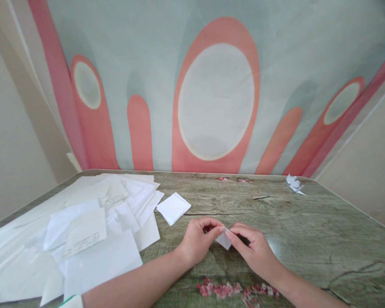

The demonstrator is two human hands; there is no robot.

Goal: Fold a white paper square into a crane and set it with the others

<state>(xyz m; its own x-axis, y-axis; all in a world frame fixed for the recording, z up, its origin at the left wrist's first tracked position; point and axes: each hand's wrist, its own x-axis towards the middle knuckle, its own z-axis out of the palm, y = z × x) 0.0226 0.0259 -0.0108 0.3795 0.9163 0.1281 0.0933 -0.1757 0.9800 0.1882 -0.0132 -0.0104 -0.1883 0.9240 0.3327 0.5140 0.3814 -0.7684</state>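
Note:
A small folded piece of white paper (223, 241) is held between my two hands, above the front middle of the table. My left hand (199, 239) pinches its top edge from the left with thumb and forefinger. From the right, my right hand (255, 248) grips the same edge, its fingertips close to those of the left. The lower part of the paper hangs below the fingers, and its upper part is mostly hidden by them. Just beyond my left hand lies a square stack of folded white paper (173, 208).
Many loose white sheets (102, 261), some with writing, cover the table's left side. Folded white paper pieces (294, 184) lie at the far right corner. The wood-patterned table (314, 239) has pink flower prints (224, 289). A patterned backdrop (160, 51) stands behind it.

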